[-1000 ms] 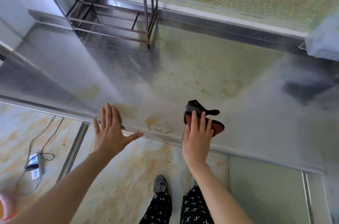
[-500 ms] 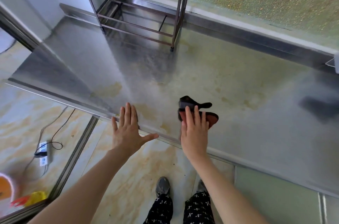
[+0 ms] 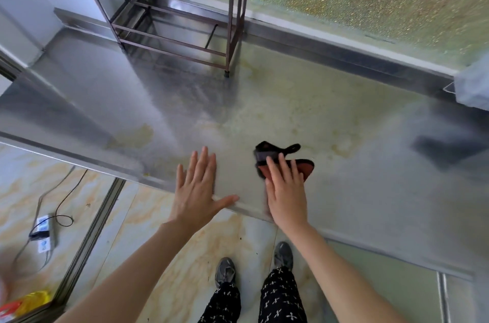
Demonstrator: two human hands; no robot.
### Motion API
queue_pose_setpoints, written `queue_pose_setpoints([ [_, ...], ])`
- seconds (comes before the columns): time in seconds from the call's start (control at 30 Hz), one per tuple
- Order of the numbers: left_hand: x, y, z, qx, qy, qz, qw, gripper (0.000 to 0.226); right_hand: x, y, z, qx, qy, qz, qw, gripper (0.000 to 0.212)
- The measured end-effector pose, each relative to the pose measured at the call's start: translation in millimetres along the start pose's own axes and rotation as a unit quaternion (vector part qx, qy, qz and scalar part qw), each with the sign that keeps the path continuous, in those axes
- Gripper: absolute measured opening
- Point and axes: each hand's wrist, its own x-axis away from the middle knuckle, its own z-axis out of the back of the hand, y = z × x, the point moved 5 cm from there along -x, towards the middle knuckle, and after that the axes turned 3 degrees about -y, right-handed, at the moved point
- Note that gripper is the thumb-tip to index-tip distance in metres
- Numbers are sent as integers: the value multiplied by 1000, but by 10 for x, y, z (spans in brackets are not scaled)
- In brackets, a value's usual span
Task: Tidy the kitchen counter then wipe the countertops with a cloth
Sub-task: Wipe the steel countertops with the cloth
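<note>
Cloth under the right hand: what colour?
The cloth is black and red with a grey patch; head view shows it best.

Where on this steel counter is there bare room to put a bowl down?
The widest bare patch of counter lies between the metal rack at the back and the cloth in front, running right toward the pale bundle. Another lies left of the left hand. The front middle is crowded: right hand on the cloth.
</note>
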Motion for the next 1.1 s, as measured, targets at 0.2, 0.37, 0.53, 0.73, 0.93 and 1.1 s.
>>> queue_pose_setpoints([
  [0.2,-298,650,-145,18,-1,-31,999,79,-153,569,266,59,-69,132,987,51],
  [0.37,-645,1110,-263,5,8,-4,1000,72,-628,1458,639,12,22,-52,998,46],
  [0.53,-900,1569,-463,18,23,67,997,79,-329,1257,527,17,-4,85,996,48],
  [0.73,-1144,1877,-595,-36,35,58,997,71,-822,2085,885,50,-3,92,994,49],
  [0.93,-1231,1985,-674,-73,34,32,996,68,-1133,2332,975,-18,65,-19,998,49],
  [1.1,-1236,1971,-676,-97,23,38,994,67,-758,2077,799,62,-21,247,967,47],
])
